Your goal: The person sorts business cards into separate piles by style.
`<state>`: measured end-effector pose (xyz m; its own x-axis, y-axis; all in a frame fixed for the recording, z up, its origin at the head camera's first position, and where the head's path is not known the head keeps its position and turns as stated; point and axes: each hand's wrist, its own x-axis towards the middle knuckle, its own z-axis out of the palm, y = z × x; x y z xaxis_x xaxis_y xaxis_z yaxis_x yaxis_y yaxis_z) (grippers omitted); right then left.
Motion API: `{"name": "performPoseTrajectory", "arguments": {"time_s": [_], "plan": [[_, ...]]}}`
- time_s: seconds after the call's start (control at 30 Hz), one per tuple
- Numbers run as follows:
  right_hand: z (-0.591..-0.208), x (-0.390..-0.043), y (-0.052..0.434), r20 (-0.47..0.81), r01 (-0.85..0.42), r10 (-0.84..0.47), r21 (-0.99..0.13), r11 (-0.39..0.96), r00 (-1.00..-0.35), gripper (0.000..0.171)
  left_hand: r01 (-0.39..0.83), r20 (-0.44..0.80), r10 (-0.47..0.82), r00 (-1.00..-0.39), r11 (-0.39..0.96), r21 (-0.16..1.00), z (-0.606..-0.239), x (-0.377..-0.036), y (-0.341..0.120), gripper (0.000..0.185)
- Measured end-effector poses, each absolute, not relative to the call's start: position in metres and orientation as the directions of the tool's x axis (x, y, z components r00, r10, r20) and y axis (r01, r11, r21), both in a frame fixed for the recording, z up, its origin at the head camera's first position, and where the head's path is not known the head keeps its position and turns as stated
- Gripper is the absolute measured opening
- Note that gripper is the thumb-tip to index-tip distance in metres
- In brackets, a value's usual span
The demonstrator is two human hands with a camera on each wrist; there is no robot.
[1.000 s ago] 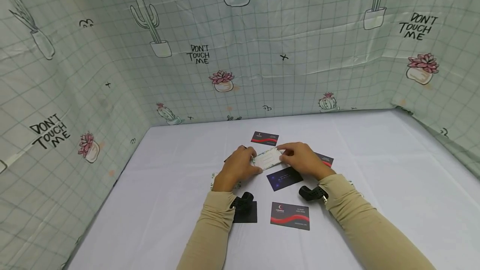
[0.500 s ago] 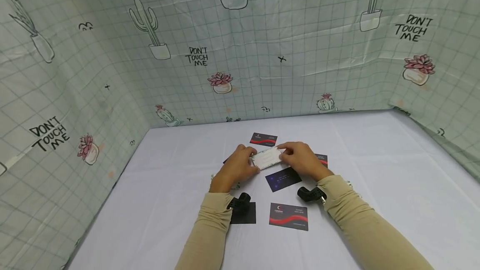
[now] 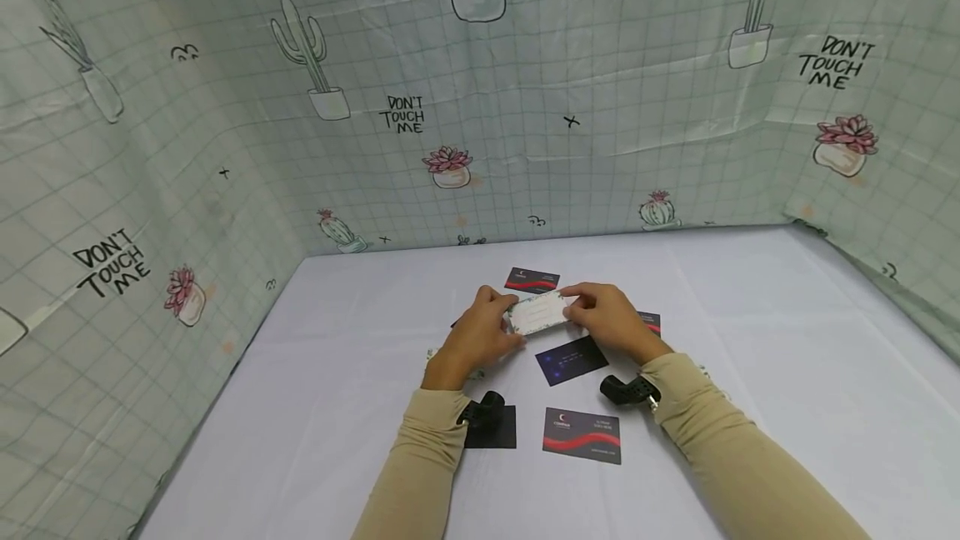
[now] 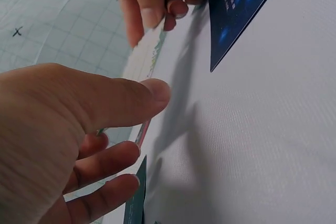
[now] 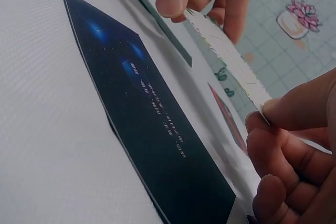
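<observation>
While 2 hands [image 3: 480,333] [image 3: 609,322] pinch a white card [image 3: 537,314] (illegible), a sleeve [image 3: 420,461] partly hides a black card [image 3: 502,434].

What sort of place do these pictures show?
Probably a screened-off recording corner: a cactus-print cloth walls in a white table behind and at both sides, and the person wears black wrist devices.

White leaf-bordered card [image 3: 537,313], held tilted
</observation>
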<state>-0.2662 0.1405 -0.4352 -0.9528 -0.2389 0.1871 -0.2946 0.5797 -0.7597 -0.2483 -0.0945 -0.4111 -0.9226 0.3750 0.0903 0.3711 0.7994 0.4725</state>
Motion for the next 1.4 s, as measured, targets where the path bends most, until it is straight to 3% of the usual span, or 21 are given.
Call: {"name": "performPoseTrajectory", "arguments": {"time_s": [0.27, 0.67, 1.4], "plan": [[-0.436, -0.268, 0.139, 0.174, -0.277, -0.244, -0.82, 0.501, -0.954, 0.035, 0.384, 0.128, 0.37, -0.92, 0.786, 0.484, -0.411, -0.247, -0.1, 0.064], [-0.434, -0.264, 0.138, 0.187, -0.273, -0.238, -0.871, 0.409, -0.953, 0.034, 0.362, 0.138, 0.357, -0.924, 0.699, 0.617, -0.411, -0.246, -0.102, 0.063], [-0.431, -0.259, 0.126, 0.149, -0.274, -0.343, -0.894, 0.353, -0.927, 0.045, 0.384, 0.174, 0.361, -0.916, 0.668, 0.637, -0.415, -0.236, -0.122, 0.064]]}}
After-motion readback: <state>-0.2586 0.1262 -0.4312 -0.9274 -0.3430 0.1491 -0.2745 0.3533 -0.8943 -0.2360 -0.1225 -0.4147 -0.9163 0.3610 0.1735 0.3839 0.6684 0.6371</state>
